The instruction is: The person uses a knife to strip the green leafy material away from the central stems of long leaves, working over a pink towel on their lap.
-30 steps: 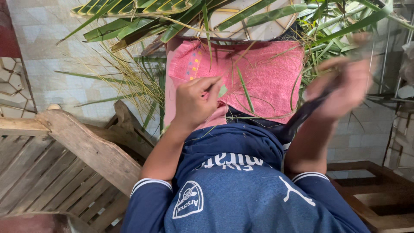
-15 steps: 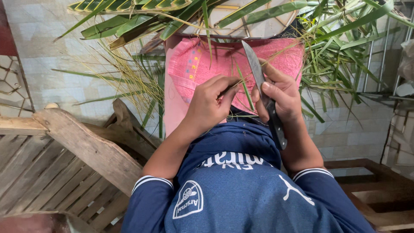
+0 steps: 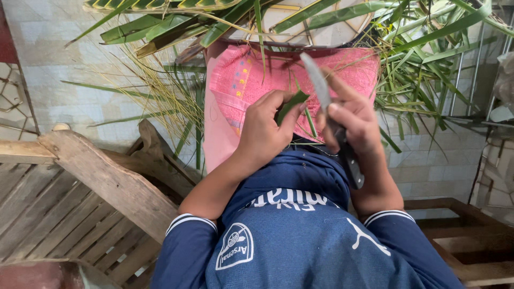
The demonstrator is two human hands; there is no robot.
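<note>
Gripping a long grey-bladed knife (image 3: 321, 88) by its dark handle, the right hand (image 3: 350, 120) is clamped shut around the tool, blade pointing up and away from the body, its edge set just beside a short folded green leaf strip (image 3: 290, 104). The left hand (image 3: 265, 134) is closed on that strip, pinching it between thumb and fingertips so that one end stands free toward the blade. Both hands work over a pink cloth (image 3: 241, 80) spread across the lap, on which a few thin green slivers lie. Judging by the scene, the work is well in hand but far from finished: a pale heap of stripped midribs and thin fibres (image 3: 160, 91) lies at the left of the cloth, suggesting many leaves are already pared, while a thick spread of whole green palm fronds (image 3: 428, 59) lies on the tiled floor (image 3: 48, 69) beyond and to the right, apparently untouched. The strip now held looks only partly trimmed; whether the blade touches it cannot be told. A weathered wooden bench (image 3: 96, 182) stands at the left, and a blue jersey (image 3: 300, 241) fills the foreground.
</note>
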